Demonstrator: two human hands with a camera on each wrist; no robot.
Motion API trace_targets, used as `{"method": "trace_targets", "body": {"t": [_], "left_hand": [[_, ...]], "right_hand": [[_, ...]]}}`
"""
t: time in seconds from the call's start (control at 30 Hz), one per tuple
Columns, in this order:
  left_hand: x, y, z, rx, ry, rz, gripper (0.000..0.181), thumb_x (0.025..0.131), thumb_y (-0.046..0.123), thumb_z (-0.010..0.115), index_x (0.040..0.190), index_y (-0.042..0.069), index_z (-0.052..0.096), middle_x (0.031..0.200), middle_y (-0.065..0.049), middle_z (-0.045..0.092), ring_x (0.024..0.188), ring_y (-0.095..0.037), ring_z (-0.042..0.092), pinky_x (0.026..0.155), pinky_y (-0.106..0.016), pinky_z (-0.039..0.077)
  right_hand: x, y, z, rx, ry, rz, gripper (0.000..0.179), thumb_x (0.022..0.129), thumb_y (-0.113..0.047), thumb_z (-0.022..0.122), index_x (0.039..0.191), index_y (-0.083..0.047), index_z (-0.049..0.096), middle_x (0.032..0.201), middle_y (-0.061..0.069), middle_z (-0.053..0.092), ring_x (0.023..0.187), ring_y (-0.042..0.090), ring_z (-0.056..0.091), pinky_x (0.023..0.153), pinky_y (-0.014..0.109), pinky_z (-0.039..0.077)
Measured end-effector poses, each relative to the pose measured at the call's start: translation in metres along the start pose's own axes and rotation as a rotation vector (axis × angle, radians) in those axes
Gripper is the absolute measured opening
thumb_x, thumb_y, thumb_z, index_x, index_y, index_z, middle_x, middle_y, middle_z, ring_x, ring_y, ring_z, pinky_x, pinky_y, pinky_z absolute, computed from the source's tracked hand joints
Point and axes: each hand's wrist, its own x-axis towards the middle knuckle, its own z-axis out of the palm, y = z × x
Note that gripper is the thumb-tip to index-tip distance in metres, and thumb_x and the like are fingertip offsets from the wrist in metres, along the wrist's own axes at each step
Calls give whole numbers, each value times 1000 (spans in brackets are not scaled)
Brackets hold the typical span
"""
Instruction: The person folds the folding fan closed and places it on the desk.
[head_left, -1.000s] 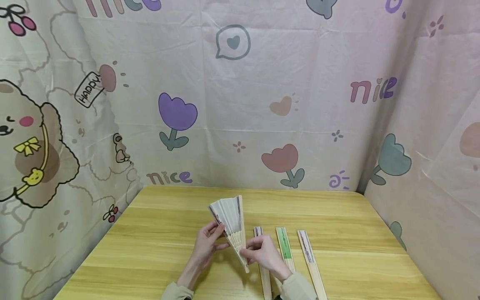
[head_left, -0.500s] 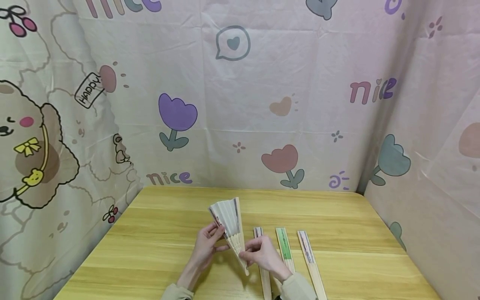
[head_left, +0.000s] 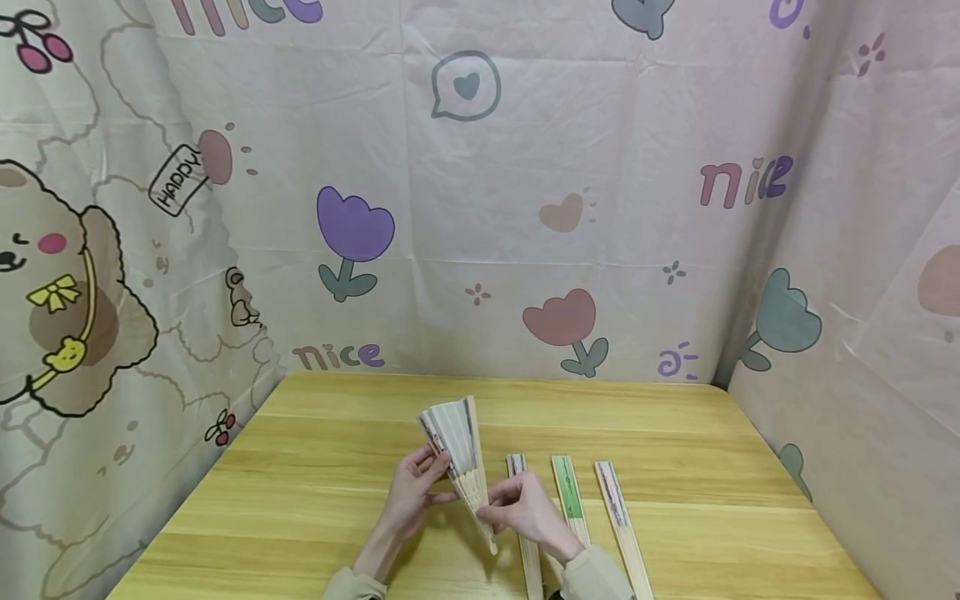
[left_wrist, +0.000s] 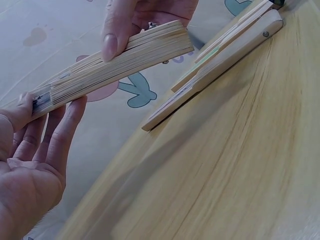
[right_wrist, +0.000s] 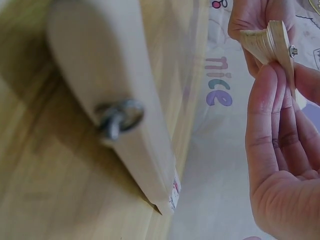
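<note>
A partly spread folding fan (head_left: 454, 437), with pale pleats and wooden ribs, is held tilted above the table. My left hand (head_left: 411, 492) pinches its left edge between thumb and fingers, about halfway along. Near the pivot end, my right hand (head_left: 527, 508) pinches the right outer rib. The left wrist view shows the fan's stacked ribs (left_wrist: 120, 67) edge-on, the right thumb pressing on top. In the right wrist view, its rounded rib end carries a metal rivet (right_wrist: 293, 51).
Three folded fans lie on the wooden table (head_left: 337, 450): one (head_left: 530, 558) partly under my right hand, a green-printed one (head_left: 570, 487), and another (head_left: 621, 517) farthest right. A patterned cloth (head_left: 465, 192) hangs behind and at both sides.
The fan's right outer rib has swung slightly left, so the spread is a little narrower. Both hands keep their grip and have barely moved.
</note>
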Motion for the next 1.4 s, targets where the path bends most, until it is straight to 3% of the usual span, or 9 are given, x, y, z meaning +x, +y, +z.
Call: {"method": "trace_targets", "body": {"t": [0.37, 0.6, 0.97, 1.13, 1.27, 1.4], "left_hand": [[0, 0, -2, 1, 2, -42, 16, 104, 14, 54, 114, 22, 63, 104, 8, 75, 93, -11, 72, 81, -37, 68], [0, 0, -2, -11, -13, -9, 16, 104, 15, 55, 114, 20, 65, 104, 8, 76, 92, -9, 72, 78, -35, 68], [0, 0, 0, 6, 2, -4, 16, 104, 14, 55, 114, 18, 66, 103, 9, 75, 91, -9, 70, 77, -35, 68], [1, 0, 1, 16, -5, -10, 16, 105, 13, 54, 116, 14, 65, 102, 8, 75, 92, -9, 70, 77, -36, 68], [1, 1, 2, 26, -7, -35, 15, 104, 14, 54, 115, 17, 64, 102, 8, 74, 92, -10, 70, 78, -37, 68], [1, 2, 3, 39, -8, -51, 14, 104, 15, 56, 116, 17, 64, 102, 9, 74, 93, -10, 70, 78, -36, 68]], "right_hand": [[0, -1, -2, -60, -42, -36, 13, 84, -5, 77, 86, 7, 75, 76, 29, 71, 55, 4, 62, 54, 25, 63], [2, 0, -4, -101, -67, -49, 14, 86, -8, 77, 81, 6, 75, 75, 28, 72, 55, 4, 63, 54, 27, 64], [2, 2, -3, -61, -70, -50, 13, 86, -7, 76, 84, 6, 76, 76, 31, 71, 55, 5, 63, 56, 25, 65], [1, 2, -1, -47, -43, -31, 15, 89, -9, 74, 89, 6, 77, 78, 28, 72, 56, 4, 63, 56, 21, 64], [1, 1, 0, -44, -1, -9, 19, 88, -9, 76, 98, 7, 74, 81, 24, 74, 58, 6, 64, 56, 23, 65], [1, -1, 0, -74, 26, -14, 19, 84, -7, 78, 98, 6, 74, 83, 21, 74, 60, 9, 66, 57, 23, 65]]}}
